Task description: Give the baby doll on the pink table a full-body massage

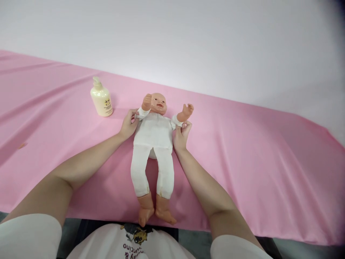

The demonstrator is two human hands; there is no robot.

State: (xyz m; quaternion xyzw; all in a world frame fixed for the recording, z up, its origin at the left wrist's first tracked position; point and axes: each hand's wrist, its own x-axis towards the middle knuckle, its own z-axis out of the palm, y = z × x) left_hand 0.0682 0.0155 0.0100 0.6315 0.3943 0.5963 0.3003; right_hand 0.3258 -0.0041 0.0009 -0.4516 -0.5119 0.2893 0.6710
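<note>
A baby doll [153,133] with a white cloth body lies on its back, its head away from me and its bare feet toward me. My left hand [129,124] is at the doll's arm on the left side, fingers pinched on the white sleeve. On the other side my right hand [182,136] has its thumb and fingers closed on the white sleeve of the doll's other arm. Both of the doll's forearms point upward, and one doll hand partly covers the side of its head.
A cream pump bottle [101,99] stands to the left of the doll. Pink cloth [215,162] with folds covers the table, and a white wall [188,43] rises behind it. A small orange-brown spot [22,145] shows at the far left.
</note>
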